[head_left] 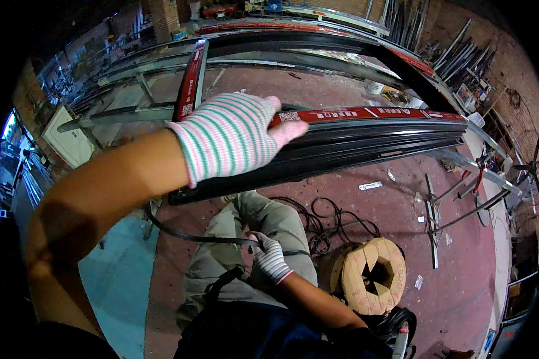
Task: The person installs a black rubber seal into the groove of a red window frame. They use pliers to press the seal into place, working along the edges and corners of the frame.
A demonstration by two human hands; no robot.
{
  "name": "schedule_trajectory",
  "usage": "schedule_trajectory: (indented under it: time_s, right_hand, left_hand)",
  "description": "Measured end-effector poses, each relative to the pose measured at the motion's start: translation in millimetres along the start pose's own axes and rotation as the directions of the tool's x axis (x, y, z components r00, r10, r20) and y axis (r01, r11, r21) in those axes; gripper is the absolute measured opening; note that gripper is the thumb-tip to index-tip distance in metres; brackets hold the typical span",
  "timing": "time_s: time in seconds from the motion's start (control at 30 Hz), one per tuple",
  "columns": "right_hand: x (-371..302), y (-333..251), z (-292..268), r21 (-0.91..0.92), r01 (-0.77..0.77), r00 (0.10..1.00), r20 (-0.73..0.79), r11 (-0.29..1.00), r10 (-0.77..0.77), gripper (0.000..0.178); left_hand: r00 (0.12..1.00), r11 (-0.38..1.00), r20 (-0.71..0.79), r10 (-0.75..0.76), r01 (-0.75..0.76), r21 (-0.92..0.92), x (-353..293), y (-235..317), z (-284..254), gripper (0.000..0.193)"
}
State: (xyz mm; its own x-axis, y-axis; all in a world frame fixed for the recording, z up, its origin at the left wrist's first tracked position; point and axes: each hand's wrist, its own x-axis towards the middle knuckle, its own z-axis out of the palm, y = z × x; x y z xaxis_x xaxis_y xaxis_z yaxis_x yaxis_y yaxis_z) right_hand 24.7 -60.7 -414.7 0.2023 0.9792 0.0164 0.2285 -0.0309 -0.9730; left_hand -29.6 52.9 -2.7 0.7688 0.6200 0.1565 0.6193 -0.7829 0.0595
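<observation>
My left hand point(230, 137), in a pink, green and white striped knit glove, lies over the near left corner of a black metal window frame point(365, 140). Its thumb stretches along the near bar; the other fingers reach over the bar and are partly hidden. Down at my lap, my right hand point(272, 258), in a matching glove, is closed around a black rubber strip point(191, 238). From this hand the strip curves left and up toward the underside of the frame's left corner. Red printed film point(371, 113) covers the frame's upper face.
A cardboard-sided reel point(370, 276) stands at my right, beside loops of black strip point(329, 224) on the reddish floor. Metal stand legs point(432, 221) rise farther right. Long metal profiles point(461, 54) lean at the back right wall. A white panel point(69, 137) stands at left.
</observation>
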Motion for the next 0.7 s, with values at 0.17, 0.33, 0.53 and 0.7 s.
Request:
schedule_trajectory:
  time_s: [0.17, 0.33, 0.53, 0.7]
  right_hand:
    - [1, 1, -4, -0.048, 0.017, 1.0, 0.004, 0.999, -0.017, 0.041]
    - [-1, -5, -5, -0.063, -0.048, 0.999, 0.014, 0.997, 0.049, 0.037]
    - [-2, 6, -5, 0.05, -0.08, 0.997, 0.012, 0.996, 0.079, 0.034]
    - [2, -1, 1, -0.056, 0.082, 0.996, 0.026, 0.995, -0.08, 0.038]
  left_hand:
    - [0.999, 0.999, -0.016, -0.044, 0.044, 0.012, 9, 10, -1, 0.076]
    - [1.0, 1.0, 0.007, -0.009, 0.009, -0.021, 8, 3, -4, 0.066]
    - [0.998, 0.989, -0.008, 0.059, -0.06, -0.138, -2, -20, 5, 0.054]
    - [0.998, 1.0, -0.067, 0.005, -0.003, 0.03, -10, -13, -3, 0.056]
